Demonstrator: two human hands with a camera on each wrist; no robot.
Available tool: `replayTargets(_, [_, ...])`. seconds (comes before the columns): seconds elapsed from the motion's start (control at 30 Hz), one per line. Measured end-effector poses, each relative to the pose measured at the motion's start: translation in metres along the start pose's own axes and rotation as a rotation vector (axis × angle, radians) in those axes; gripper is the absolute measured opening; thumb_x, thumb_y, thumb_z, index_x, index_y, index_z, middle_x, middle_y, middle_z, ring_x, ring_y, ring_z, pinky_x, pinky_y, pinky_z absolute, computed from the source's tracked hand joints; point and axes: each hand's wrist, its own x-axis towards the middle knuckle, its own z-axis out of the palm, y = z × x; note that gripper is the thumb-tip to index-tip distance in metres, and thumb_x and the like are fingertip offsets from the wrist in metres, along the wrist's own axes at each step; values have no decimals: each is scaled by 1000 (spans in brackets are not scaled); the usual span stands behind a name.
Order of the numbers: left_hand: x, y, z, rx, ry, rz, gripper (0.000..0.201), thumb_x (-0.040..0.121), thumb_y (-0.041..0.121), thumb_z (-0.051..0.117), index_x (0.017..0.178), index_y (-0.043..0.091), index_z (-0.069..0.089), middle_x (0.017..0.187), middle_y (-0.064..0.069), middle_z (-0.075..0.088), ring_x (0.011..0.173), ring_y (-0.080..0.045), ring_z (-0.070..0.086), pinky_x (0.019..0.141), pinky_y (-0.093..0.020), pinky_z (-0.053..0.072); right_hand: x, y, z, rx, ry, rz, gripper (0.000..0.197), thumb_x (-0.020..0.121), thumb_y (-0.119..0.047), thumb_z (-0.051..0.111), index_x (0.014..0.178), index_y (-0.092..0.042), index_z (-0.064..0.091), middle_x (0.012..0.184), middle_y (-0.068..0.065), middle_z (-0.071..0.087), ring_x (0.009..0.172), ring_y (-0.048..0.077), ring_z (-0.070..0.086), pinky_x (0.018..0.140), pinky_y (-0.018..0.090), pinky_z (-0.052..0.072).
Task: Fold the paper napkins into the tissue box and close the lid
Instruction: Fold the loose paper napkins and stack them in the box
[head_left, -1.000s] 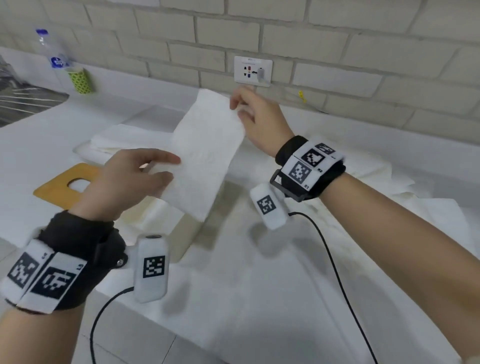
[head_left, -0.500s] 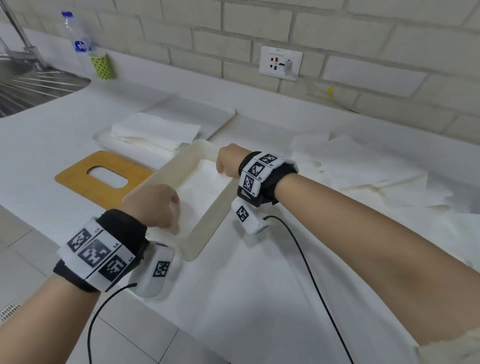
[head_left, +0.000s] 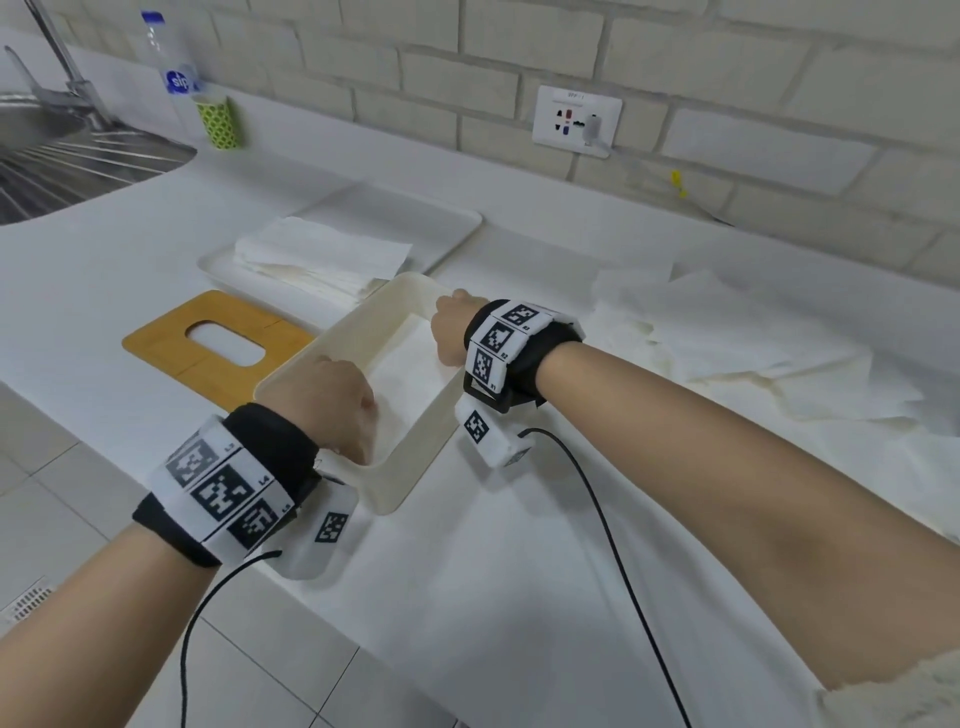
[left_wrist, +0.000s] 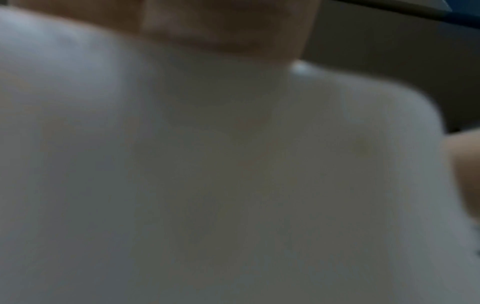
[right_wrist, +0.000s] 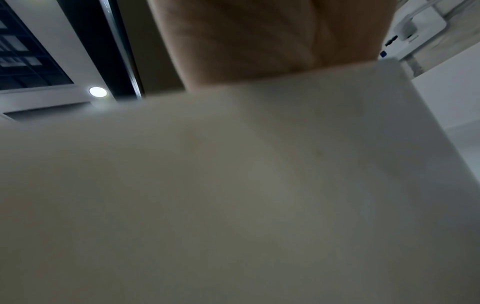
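Note:
The cream tissue box (head_left: 397, 483) stands open on the white counter, with a white napkin (head_left: 415, 371) lying flat inside. Both hands reach down into it. My left hand (head_left: 340, 402) is over the near end and my right hand (head_left: 448, 332) is at the far right wall. The fingers of both are hidden inside the box. The wooden lid (head_left: 171, 338) with its oval slot lies flat to the left of the box. In the wrist views the box wall (left_wrist: 233, 185) (right_wrist: 233, 205) fills the picture, and only a palm (left_wrist: 221, 24) (right_wrist: 259, 37) shows above it.
A white tray (head_left: 447, 228) behind the box holds a stack of folded napkins (head_left: 322, 254). Loose unfolded napkins (head_left: 737, 338) spread over the counter to the right. A sink (head_left: 62, 156), a bottle (head_left: 174, 67) and a green cup (head_left: 221, 122) stand far left. The counter edge runs along the near left.
One second ago both hands held a napkin up in the air. They have since lowered it into the box and stayed there. The view has tilted slightly.

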Motion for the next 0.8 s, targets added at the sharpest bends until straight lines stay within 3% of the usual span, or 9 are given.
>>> replayTargets(0.07, [-5, -2, -6, -102, -21, -2, 43, 80, 22, 71, 122, 19, 60, 128, 4, 54, 118, -17, 49, 97, -27, 40, -5, 5, -5, 110, 65, 22, 26, 92, -8, 37, 110, -4, 55, 130, 12, 41, 121, 28, 36, 89, 32, 35])
replayTargets(0.13, [-15, 0, -17, -259, 46, 26, 42, 86, 27, 68, 126, 23, 56, 129, 5, 53, 114, -14, 51, 89, -23, 37, -25, 13, -13, 232, 152, 11, 22, 93, -9, 37, 105, -4, 54, 131, 12, 39, 121, 28, 36, 91, 33, 35])
replayTargets(0.27, [-46, 28, -33, -614, 322, 196, 16, 90, 32, 60, 105, 34, 61, 98, 19, 61, 80, 7, 58, 60, -5, 37, -75, 42, -5, 439, 299, 22, 30, 95, -19, 40, 120, -12, 55, 124, 8, 43, 120, 24, 37, 95, 34, 37])
replayTargets(0.33, [-54, 55, -33, -719, 373, 327, 10, 90, 30, 60, 98, 35, 62, 90, 21, 62, 80, 13, 55, 60, 1, 37, -103, 55, 10, 454, 283, 60, 28, 96, -24, 41, 117, -13, 56, 118, 6, 46, 117, 22, 40, 92, 35, 40])
replayTargets(0.43, [-47, 97, -18, -792, 314, 484, 10, 89, 26, 61, 96, 33, 65, 92, 17, 66, 82, 5, 59, 67, -3, 41, -148, 74, 43, 449, 184, 179, 24, 95, -28, 43, 108, -15, 59, 106, 1, 47, 106, 21, 49, 79, 31, 38])
replayTargets(0.6, [-26, 164, 14, -609, 108, 670, 16, 91, 26, 59, 107, 26, 65, 102, 11, 64, 83, 0, 60, 71, -7, 43, -215, 95, 108, 452, -162, 427, 18, 91, -34, 50, 89, -16, 52, 99, 1, 56, 90, 22, 56, 66, 29, 38])
replayTargets(0.7, [-14, 199, 29, -444, -11, 755, 25, 91, 30, 59, 116, 24, 62, 113, 6, 60, 92, -8, 58, 84, -24, 48, -240, 95, 138, 427, -325, 529, 33, 81, -42, 63, 91, -11, 57, 95, 2, 60, 81, 22, 58, 57, 27, 39])
replayTargets(0.8, [-7, 226, 37, -264, -109, 814, 37, 91, 35, 58, 126, 24, 55, 127, 4, 54, 112, -13, 51, 96, -30, 42, -253, 90, 150, 446, -338, 564, 32, 77, -37, 67, 95, -12, 57, 93, 0, 60, 77, 21, 58, 54, 25, 39])
